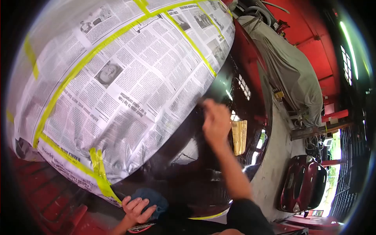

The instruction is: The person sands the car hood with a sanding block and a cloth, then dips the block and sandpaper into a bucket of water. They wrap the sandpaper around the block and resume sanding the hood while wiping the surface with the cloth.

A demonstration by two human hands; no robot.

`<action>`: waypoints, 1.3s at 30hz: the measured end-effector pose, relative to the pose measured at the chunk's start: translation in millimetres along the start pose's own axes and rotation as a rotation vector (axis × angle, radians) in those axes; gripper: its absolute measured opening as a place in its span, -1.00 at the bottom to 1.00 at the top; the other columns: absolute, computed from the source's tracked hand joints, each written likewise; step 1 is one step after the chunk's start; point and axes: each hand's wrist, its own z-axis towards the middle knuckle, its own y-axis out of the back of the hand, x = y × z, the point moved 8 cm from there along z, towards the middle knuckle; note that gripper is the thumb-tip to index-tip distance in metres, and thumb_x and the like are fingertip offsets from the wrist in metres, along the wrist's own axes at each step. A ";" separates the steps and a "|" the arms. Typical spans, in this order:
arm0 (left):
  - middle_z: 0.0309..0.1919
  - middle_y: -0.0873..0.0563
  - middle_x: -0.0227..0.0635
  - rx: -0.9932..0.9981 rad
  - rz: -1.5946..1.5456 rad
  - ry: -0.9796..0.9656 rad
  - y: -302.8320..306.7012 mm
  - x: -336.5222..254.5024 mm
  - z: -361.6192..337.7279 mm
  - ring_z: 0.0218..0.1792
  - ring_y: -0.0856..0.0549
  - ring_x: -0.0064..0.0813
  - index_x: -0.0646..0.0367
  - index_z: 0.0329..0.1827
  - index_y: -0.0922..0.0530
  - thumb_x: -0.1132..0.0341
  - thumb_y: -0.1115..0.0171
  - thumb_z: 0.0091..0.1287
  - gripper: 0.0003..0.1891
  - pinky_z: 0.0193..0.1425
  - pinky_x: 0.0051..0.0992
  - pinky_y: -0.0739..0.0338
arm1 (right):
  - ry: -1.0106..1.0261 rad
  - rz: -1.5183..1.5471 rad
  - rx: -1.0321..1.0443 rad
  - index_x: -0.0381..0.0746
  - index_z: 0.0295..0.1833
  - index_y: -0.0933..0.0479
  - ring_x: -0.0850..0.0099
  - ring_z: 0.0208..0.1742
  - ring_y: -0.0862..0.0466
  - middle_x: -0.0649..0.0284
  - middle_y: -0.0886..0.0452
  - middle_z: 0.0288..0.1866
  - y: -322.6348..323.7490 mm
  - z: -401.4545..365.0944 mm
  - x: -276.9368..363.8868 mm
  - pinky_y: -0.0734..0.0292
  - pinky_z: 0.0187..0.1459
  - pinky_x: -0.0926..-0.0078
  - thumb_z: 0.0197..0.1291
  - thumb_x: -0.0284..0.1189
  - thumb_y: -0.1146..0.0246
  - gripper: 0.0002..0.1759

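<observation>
My left hand (135, 211) is at the bottom edge of the view, its fingers curled over a bunched dark blue cloth (156, 201). My right hand (217, 123) is over a glossy dark car body panel (180, 176), close to the edge of the newspaper masking (137, 82). Its fingers are bent together and slightly blurred; a small dark thing may show at the fingertips, but I cannot make it out. Yellow masking tape (78, 68) runs in strips across the newspaper sheets and along part of their border.
A piece of tan cardboard or paper (239, 137) shows beside my right wrist. To the right, a grey-green cover (290, 62) drapes a large object. A dark red glossy case (299, 184) stands on the concrete floor (274, 180). Red slatted surfaces (47, 199) lie at lower left.
</observation>
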 end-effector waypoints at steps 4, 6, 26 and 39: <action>0.07 -0.63 -0.45 0.057 -0.023 0.021 -1.3 0.1 4.2 0.18 -0.52 -0.36 -0.28 -0.03 -0.66 -0.18 0.00 0.51 -0.66 0.41 -0.02 -0.28 | 0.193 0.237 0.212 -0.09 0.10 -0.67 0.26 -0.02 -0.65 0.25 -0.67 0.02 38.0 -89.8 127.2 -0.49 -0.02 0.24 -0.08 -0.59 -0.34 -0.48; 0.09 -0.63 -0.45 0.049 -0.012 0.010 -2.4 0.2 5.9 0.19 -0.52 -0.37 -0.28 -0.03 -0.67 -0.17 -0.01 0.50 -0.67 0.41 -0.02 -0.28 | 0.197 0.242 0.233 -0.10 0.10 -0.68 0.25 -0.02 -0.66 0.27 -0.66 0.03 47.9 -107.6 142.5 -0.50 -0.02 0.26 -0.11 -0.63 -0.36 -0.46; 0.16 -0.59 -0.35 0.210 -0.041 0.102 -4.4 -10.0 45.8 0.22 -0.50 -0.25 -0.17 -0.01 -0.69 -0.13 -0.29 0.30 -0.64 0.39 0.00 -0.28 | -1.014 -0.123 0.189 -0.39 0.51 -0.19 -0.20 0.31 -0.57 -0.32 -0.55 0.26 118.0 -86.8 -163.1 -0.45 0.28 0.03 0.28 -0.08 -0.28 -0.14; 0.34 -0.55 -0.09 0.513 -0.505 -0.022 -100.0 -115.7 155.3 0.44 -0.47 -0.07 0.20 0.39 -0.47 -0.01 -0.41 0.33 -0.32 0.59 0.08 -0.09 | -0.832 0.539 0.156 -0.34 0.42 -0.42 0.15 0.11 -0.72 -0.06 -0.71 0.10 122.7 -140.5 -160.9 -0.56 0.19 0.27 0.09 -0.38 -0.43 -0.25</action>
